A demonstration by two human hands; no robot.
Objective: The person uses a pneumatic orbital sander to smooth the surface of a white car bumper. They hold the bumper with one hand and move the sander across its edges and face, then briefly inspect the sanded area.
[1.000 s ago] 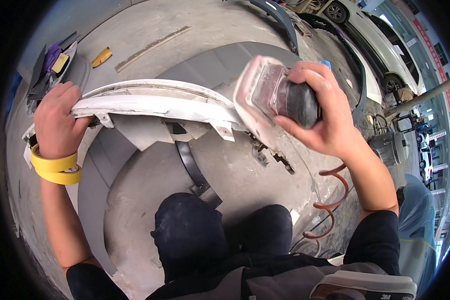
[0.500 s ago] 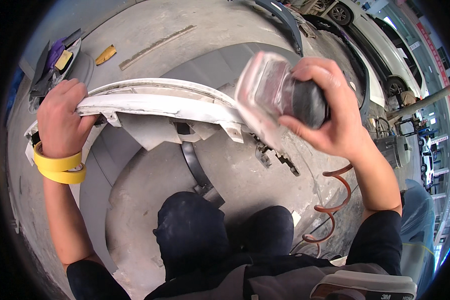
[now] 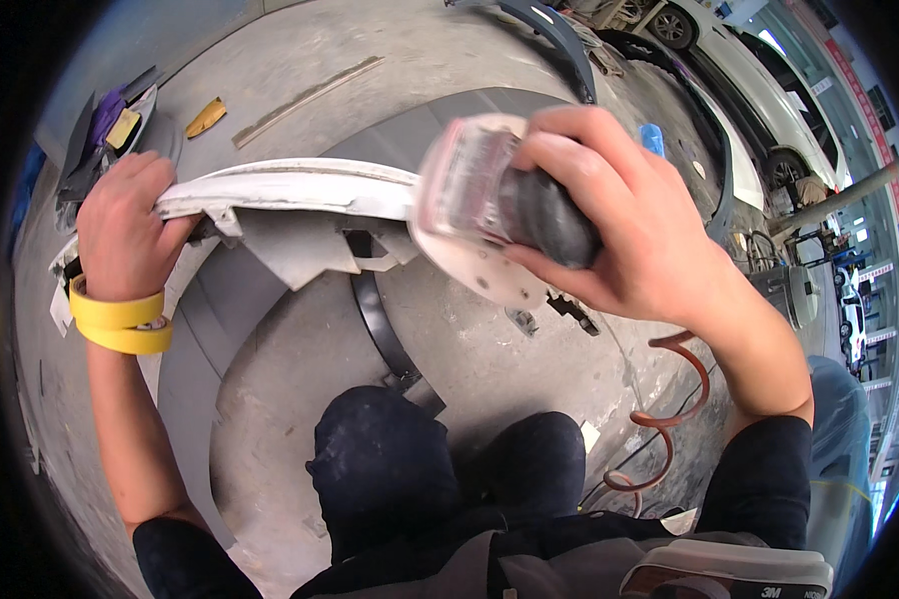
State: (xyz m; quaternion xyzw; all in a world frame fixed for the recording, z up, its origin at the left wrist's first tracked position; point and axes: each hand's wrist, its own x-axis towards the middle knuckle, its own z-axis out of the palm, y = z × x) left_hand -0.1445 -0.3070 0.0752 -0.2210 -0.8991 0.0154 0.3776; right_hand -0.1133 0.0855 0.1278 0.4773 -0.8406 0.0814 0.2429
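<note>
My left hand (image 3: 127, 225) is wrapped round the left end of a white curved car body panel (image 3: 290, 192), perhaps a piece of bumper, with brackets along its lower edge. Two rolls of yellow masking tape (image 3: 120, 321) hang round my left wrist. With its fingers closed on the black top, my right hand (image 3: 609, 215) grips a hand-held sander (image 3: 469, 185), slightly blurred. Its pale pad lies over the right part of the panel and hides it; whether the pad touches the surface I cannot tell.
A large grey bumper-shaped part (image 3: 195, 329) curves round beneath on the concrete floor. An orange-brown coiled hose (image 3: 659, 421) hangs below my right forearm. Dark panels (image 3: 554, 40) and a white car (image 3: 739, 80) are at the far right; a wooden strip (image 3: 310, 100) lies beyond.
My right hand has moved the sander leftward along the white panel. My left hand keeps its hold at the left end, and the panel appears slightly tilted compared with before.
</note>
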